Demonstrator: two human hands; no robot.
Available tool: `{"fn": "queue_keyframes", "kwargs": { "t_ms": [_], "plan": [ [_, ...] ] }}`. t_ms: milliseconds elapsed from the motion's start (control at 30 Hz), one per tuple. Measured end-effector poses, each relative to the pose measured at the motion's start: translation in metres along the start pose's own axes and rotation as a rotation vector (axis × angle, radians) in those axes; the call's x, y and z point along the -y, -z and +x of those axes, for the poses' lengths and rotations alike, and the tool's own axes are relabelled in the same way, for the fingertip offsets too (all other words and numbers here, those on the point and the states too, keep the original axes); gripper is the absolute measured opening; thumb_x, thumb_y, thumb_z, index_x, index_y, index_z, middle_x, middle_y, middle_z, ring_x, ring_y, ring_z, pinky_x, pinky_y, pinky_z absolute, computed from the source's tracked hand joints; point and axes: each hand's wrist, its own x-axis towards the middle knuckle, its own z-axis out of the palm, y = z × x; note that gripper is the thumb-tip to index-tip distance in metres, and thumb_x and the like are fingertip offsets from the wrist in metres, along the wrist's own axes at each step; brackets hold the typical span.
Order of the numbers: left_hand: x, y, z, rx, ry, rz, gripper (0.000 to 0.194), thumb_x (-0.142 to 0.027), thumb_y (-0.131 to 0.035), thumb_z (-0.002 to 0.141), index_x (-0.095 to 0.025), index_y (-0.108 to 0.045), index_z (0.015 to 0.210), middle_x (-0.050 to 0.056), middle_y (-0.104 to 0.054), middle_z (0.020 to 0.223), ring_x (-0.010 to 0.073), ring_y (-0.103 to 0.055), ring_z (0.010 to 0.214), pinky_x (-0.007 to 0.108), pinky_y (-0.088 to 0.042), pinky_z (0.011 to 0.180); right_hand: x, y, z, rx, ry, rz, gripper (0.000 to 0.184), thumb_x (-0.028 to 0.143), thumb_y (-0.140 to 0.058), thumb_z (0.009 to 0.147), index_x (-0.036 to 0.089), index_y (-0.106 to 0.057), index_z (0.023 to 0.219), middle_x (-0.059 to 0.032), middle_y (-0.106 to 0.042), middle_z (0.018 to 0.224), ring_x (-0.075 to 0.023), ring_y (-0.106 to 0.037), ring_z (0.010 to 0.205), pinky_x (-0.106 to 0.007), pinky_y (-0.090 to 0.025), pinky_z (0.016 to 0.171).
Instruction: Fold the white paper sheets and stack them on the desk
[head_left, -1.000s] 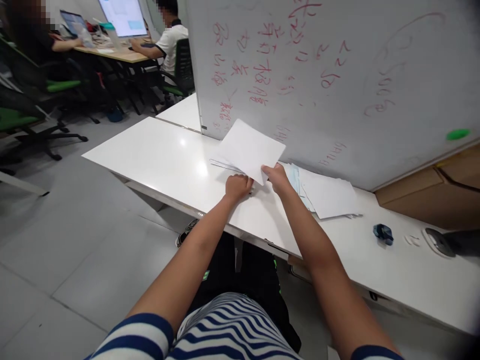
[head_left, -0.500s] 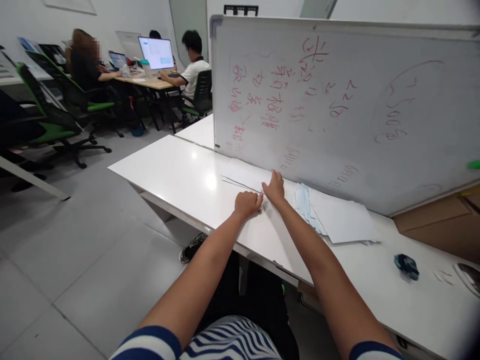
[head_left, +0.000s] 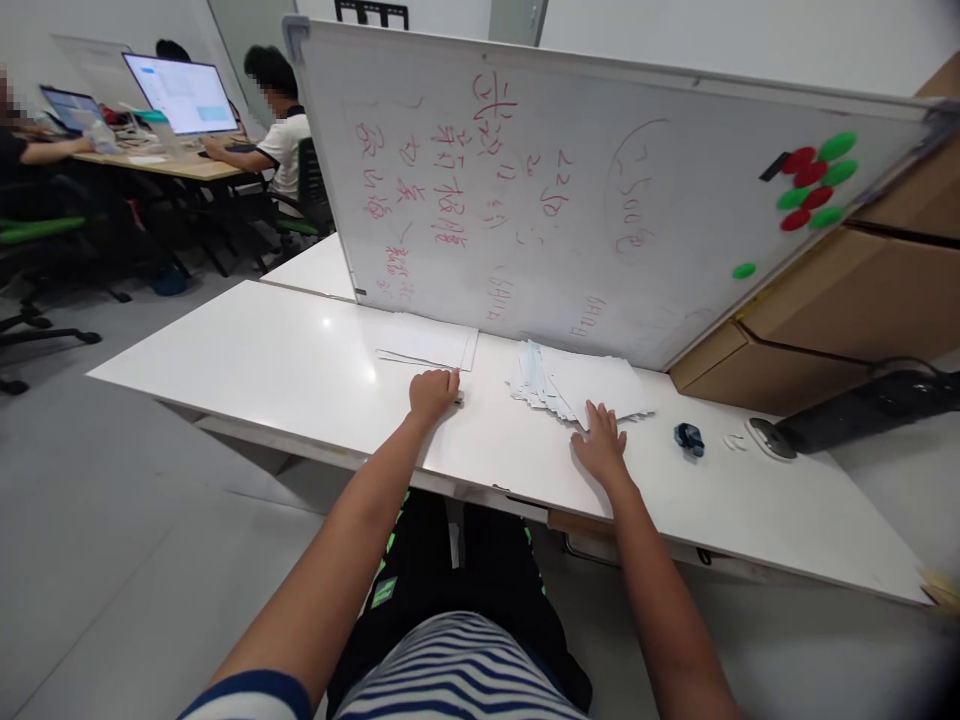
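Note:
My left hand point(head_left: 435, 394) is closed in a fist on the desk, right at the near edge of a few white paper sheets point(head_left: 431, 340). A small thing pokes out from under its thumb side, too small to name. My right hand point(head_left: 602, 446) lies open with fingers spread, its fingertips touching the near edge of a messy stack of papers point(head_left: 592, 380). Several sheets of that stack fan out to the left, some light blue.
A whiteboard point(head_left: 465, 180) with red writing stands along the back of the white desk point(head_left: 225, 350). Round magnets point(head_left: 810, 175) dot its right side. Cardboard boxes point(head_left: 787, 360) are behind. A dark blue object point(head_left: 688, 440) lies right. People sit at another desk point(head_left: 187, 168).
The view has turned right. My right hand has left the sheets beside my left hand and moved right to the paper stack. My left hand stays closed by the left sheets.

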Motion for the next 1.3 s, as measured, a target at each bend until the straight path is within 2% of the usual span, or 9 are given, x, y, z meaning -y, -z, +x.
{"fn": "queue_keyframes", "kwargs": {
  "t_ms": [100, 300, 467, 700, 900, 1033, 1167, 1233, 1300],
  "plan": [
    [-0.001, 0.002, -0.001, 0.016, 0.006, -0.005, 0.054, -0.038, -0.021, 0.098, -0.019, -0.065, 0.072, 0.01, -0.066, 0.075, 0.0235, -0.062, 0.081, 0.034, -0.037, 0.07, -0.006, 0.001, -0.009, -0.037, 0.029, -0.028, 0.059, 0.028, -0.038, 0.086, 0.018, -0.033, 0.144, -0.0149, -0.028, 0.153, -0.0318, -0.019, 0.142, -0.065, -0.011, 0.108],
    [-0.002, 0.006, -0.003, 0.011, 0.001, 0.019, 0.055, -0.038, -0.019, 0.097, -0.02, -0.062, 0.069, 0.01, -0.065, 0.073, 0.023, -0.062, 0.077, 0.034, -0.037, 0.067, -0.002, 0.015, -0.014, -0.24, 0.139, -0.057, 0.042, 0.022, -0.03, 0.091, 0.018, -0.06, 0.12, -0.0125, -0.063, 0.123, -0.0267, -0.052, 0.12, -0.059, -0.009, 0.11],
    [-0.001, 0.005, -0.002, 0.011, 0.001, 0.035, 0.056, -0.037, -0.017, 0.097, -0.02, -0.063, 0.07, 0.01, -0.065, 0.074, 0.0233, -0.061, 0.077, 0.034, -0.035, 0.067, 0.025, 0.033, -0.047, -0.406, 0.224, -0.008, 0.04, 0.024, -0.031, 0.092, 0.014, -0.063, 0.113, -0.0133, -0.068, 0.113, -0.0245, -0.058, 0.111, -0.051, -0.019, 0.11],
    [0.0, 0.006, -0.006, -0.032, -0.119, 0.076, 0.045, -0.036, -0.025, 0.096, -0.023, -0.067, 0.089, 0.013, -0.068, 0.094, 0.0281, -0.056, 0.099, 0.043, -0.031, 0.09, 0.105, 0.0, -0.138, -0.186, 0.532, 0.119, 0.035, 0.021, -0.04, 0.092, 0.027, -0.062, 0.118, -0.0049, -0.063, 0.126, -0.0241, -0.052, 0.122, -0.046, -0.029, 0.108],
    [-0.005, 0.026, -0.018, -0.1, -0.252, -0.038, 0.037, -0.03, -0.03, 0.094, -0.022, -0.062, 0.112, 0.011, -0.06, 0.122, 0.0269, -0.044, 0.122, 0.045, -0.02, 0.107, 0.125, -0.011, -0.156, -0.037, 0.537, 0.113, 0.04, 0.04, -0.049, 0.091, 0.023, -0.057, 0.126, -0.012, -0.052, 0.138, -0.0319, -0.044, 0.13, -0.054, -0.028, 0.106],
    [-0.021, 0.038, -0.071, -0.092, -0.466, -0.148, 0.033, -0.033, -0.036, 0.095, -0.022, -0.06, 0.115, 0.009, -0.061, 0.123, 0.0241, -0.045, 0.124, 0.043, -0.024, 0.108, 0.087, 0.002, -0.168, -0.278, 0.36, 0.279, 0.027, 0.034, -0.046, 0.092, 0.022, -0.065, 0.108, -0.0109, -0.065, 0.118, -0.0274, -0.055, 0.116, -0.05, -0.032, 0.103],
    [-0.031, 0.042, -0.157, 0.057, -0.674, -0.261, 0.032, -0.039, -0.05, 0.09, -0.022, -0.061, 0.115, 0.01, -0.053, 0.135, 0.0293, -0.037, 0.132, 0.047, -0.028, 0.108, 0.026, 0.007, -0.184, -0.559, -0.166, 0.484, 0.035, 0.044, -0.046, 0.09, 0.017, -0.063, 0.077, -0.0091, -0.064, 0.08, -0.023, -0.059, 0.08, -0.037, -0.046, 0.077],
    [-0.028, 0.038, -0.195, 0.089, -0.554, -0.407, 0.029, -0.037, -0.048, 0.091, -0.022, -0.061, 0.112, 0.01, -0.054, 0.131, 0.0277, -0.041, 0.128, 0.045, -0.032, 0.105, 0.004, 0.011, -0.183, -0.476, -0.361, 0.525, 0.04, 0.053, -0.05, 0.085, 0.017, -0.062, 0.074, -0.0094, -0.064, 0.079, -0.0238, -0.057, 0.079, -0.036, -0.044, 0.075],
    [-0.022, 0.028, -0.22, 0.156, -0.277, -0.607, 0.03, -0.04, -0.041, 0.094, -0.021, -0.062, 0.103, 0.009, -0.062, 0.114, 0.0243, -0.053, 0.112, 0.042, -0.039, 0.098, -0.009, 0.016, -0.177, -0.214, -0.444, 0.616, 0.044, 0.06, -0.054, 0.079, 0.017, -0.064, 0.074, -0.01, -0.067, 0.079, -0.0257, -0.06, 0.079, -0.036, -0.044, 0.073]
  ]
}}
